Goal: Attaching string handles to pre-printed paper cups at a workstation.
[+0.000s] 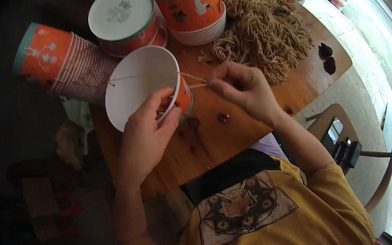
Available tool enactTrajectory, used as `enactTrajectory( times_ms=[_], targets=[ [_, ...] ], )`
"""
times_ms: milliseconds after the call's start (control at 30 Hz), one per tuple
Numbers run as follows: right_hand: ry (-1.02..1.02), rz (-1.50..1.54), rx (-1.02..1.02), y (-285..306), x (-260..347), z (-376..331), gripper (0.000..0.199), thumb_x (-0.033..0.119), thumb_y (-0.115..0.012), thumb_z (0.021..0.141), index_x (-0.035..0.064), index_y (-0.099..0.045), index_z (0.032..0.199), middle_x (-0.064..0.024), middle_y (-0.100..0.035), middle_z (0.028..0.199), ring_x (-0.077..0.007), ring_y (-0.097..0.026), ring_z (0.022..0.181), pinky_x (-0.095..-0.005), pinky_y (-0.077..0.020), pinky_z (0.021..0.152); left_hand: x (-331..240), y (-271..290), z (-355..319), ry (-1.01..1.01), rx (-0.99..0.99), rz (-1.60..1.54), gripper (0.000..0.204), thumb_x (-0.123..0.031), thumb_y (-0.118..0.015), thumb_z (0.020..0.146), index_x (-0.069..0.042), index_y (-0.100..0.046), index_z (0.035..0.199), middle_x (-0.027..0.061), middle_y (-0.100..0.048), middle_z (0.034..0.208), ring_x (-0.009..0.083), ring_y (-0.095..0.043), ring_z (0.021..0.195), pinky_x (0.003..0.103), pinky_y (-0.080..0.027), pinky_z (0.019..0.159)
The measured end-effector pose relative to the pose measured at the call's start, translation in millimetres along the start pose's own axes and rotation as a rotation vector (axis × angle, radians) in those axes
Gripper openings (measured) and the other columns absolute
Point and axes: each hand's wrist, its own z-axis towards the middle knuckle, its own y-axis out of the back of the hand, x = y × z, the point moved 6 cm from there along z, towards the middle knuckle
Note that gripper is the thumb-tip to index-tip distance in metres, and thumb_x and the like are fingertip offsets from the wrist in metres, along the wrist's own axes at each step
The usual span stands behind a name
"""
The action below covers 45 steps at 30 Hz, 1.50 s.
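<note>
A paper bucket (131,93), white inside and orange outside, lies tipped with its mouth toward me. My left hand (150,128) grips its rim, fingers inside and thumb at the outer wall. A thin tan cord (193,77) runs across the bucket's mouth and out through its right side in a loop. My right hand (238,88) pinches the end of that loop, thumb against fingers, a little right of the bucket. At the cord's left end, a small knot or tail shows by the rim.
A pile of tan cords (265,26) lies at the back right of the wooden table (172,167). Behind the bucket are nested orange buckets (192,12), an upside-down one (121,11) and a leaning stack (71,59). Sunglasses (327,57) rest near the right edge. A chair (348,126) stands beyond.
</note>
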Motion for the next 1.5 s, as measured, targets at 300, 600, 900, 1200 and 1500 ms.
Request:
enactTrajectory(
  times_ms=[300, 600, 900, 1200, 1500],
  targets=[
    [0.233, -0.116, -0.183, -10.6, 11.0, -6.4, 0.006, 0.004, -0.061, 0.083, 0.0037, -0.055, 0.083, 0.0006, -0.047, 0.059, -0.005, -0.042, 0.051, -0.0224, -0.0362, 0.047, -9.8, 0.6, 19.5, 0.048, 0.107, -0.03, 0.036, -0.001, -0.055, 0.087, 0.0, -0.051, 0.123, 0.0063, -0.062, 0.105, 0.0123, -0.059, 0.093, 0.027, -0.048, 0.083],
    [0.321, -0.241, -0.257, -17.1, 25.4, -2.3, 0.01, 0.011, -0.068, 0.082, 0.0056, -0.06, 0.085, -0.0031, -0.05, 0.058, -0.0086, -0.043, 0.047, -0.0245, -0.0362, 0.045, -18.0, 9.1, 21.3, 0.094, 0.099, -0.164, 0.029, 0.0, -0.055, 0.088, 0.002, -0.052, 0.117, 0.0042, -0.061, 0.102, 0.0078, -0.057, 0.089, 0.023, -0.046, 0.081],
    [0.304, -0.259, -0.281, -25.5, 24.3, 2.1, 0.011, 0.008, -0.067, 0.079, 0.0052, -0.057, 0.082, -0.0055, -0.054, 0.059, -0.0103, -0.049, 0.047, -0.0255, -0.0407, 0.045, -19.5, 5.2, 20.7, 0.141, 0.115, -0.167, 0.033, 0.002, -0.052, 0.087, 0.002, -0.05, 0.121, 0.0066, -0.059, 0.11, 0.0096, -0.056, 0.1, 0.025, -0.044, 0.09],
    [0.266, -0.225, -0.235, -31.5, 18.5, 4.9, 0.015, 0.009, -0.063, 0.077, 0.0041, -0.049, 0.081, -0.0124, -0.059, 0.072, -0.0307, -0.061, 0.062, -0.0396, -0.0485, 0.053, -17.9, -2.2, 20.2, 0.087, 0.131, -0.198, 0.028, 0.0, -0.055, 0.089, 0.001, -0.051, 0.117, 0.0045, -0.06, 0.104, 0.0085, -0.057, 0.092, 0.023, -0.048, 0.082],
    [0.335, -0.239, -0.289, -31.6, 16.5, 4.3, 0.012, 0.005, -0.064, 0.079, 0.0039, -0.052, 0.08, -0.0082, -0.056, 0.063, -0.0144, -0.055, 0.051, -0.0271, -0.0458, 0.049, -19.2, -4.2, 20.6, 0.08, 0.128, -0.175, 0.028, -0.001, -0.055, 0.089, 0.0, -0.052, 0.116, 0.0052, -0.06, 0.104, 0.0092, -0.058, 0.094, 0.024, -0.048, 0.083]
  ],
)
